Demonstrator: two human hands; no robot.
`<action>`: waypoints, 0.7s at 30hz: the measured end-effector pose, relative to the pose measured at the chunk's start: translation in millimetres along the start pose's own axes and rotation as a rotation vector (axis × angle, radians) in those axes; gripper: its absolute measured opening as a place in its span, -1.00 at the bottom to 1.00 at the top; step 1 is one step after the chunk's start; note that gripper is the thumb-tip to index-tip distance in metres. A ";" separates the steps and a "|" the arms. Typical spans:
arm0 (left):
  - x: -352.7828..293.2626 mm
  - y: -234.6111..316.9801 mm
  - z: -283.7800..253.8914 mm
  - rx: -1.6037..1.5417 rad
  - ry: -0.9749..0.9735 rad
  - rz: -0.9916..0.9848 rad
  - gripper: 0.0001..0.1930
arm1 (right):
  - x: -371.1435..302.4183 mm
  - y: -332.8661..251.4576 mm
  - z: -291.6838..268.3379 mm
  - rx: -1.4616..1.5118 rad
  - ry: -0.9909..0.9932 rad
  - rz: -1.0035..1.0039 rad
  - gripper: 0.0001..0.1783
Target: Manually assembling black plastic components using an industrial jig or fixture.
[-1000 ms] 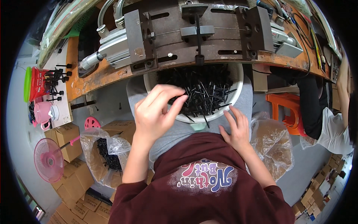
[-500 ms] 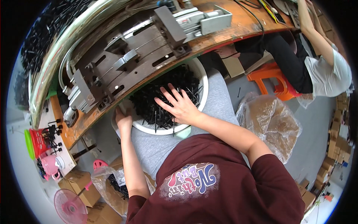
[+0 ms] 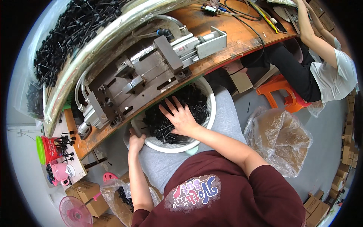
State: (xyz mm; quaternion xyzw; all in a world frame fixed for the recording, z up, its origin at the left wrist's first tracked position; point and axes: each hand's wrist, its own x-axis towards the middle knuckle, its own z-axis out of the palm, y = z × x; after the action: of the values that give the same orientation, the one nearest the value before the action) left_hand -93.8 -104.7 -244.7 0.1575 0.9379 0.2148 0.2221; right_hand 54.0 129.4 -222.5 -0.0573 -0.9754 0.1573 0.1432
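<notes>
A round white plastic basket rests on my lap, partly under the bench edge. Inside lies a heap of thin black plastic parts with small wider ends. My right hand is flat on the heap, fingers spread and pointing toward the bench. At the basket's left side, my left hand is closed on the rim; some of its fingers are hidden behind the wall.
A metal clamping fixture with air cylinders stands on the wooden bench. Behind it a large clear bag holds many similar parts. A co-worker sits at right by an orange stool. A plastic-lined box stands on the floor.
The whole view has shifted, so the bench and basket sit lower. Long parts that crossed the basket's near rim now lie inside. My right hand stays spread on the heap.
</notes>
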 end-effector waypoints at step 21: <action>6.7 -15.5 14.1 -0.162 0.073 -0.055 -0.16 | -98.1 -1.8 -78.3 0.373 0.129 -0.299 -0.09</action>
State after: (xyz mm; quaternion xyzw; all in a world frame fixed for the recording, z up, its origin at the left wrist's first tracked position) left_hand -95.8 -110.7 -265.8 0.1052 0.9289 0.2894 0.2058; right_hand 170.6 135.0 -176.4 0.1054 -0.9159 0.3079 0.2351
